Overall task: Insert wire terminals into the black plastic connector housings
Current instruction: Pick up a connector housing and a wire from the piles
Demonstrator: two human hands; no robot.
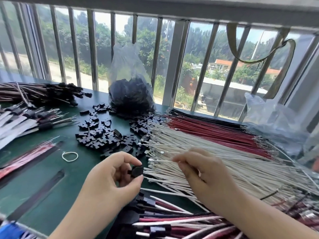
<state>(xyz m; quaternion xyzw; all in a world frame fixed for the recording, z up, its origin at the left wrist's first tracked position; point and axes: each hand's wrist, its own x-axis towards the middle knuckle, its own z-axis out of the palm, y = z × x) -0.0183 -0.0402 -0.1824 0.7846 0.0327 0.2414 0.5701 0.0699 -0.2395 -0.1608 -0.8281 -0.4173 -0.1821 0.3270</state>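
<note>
Left hand: my left hand (pixel 114 176) pinches a small black plastic connector housing (pixel 137 171).
Right hand: my right hand (pixel 205 175) pinches one thin white wire (pixel 165 160), its terminal toward the housing.

Bare mat (pixel 51 178) left; housings (pixel 101 135), wires (pixel 207 152) ahead.

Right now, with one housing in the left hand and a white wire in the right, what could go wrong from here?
1. The right hand pinches a white wire lying among many others; neighbours may be dragged out.
2. The left hand holds the black housing only by fingertips; it could twist, or drop among the finished harnesses below.
3. The wire's terminal is still apart from the housing and too small to judge its orientation; it may enter wrongly.
</note>
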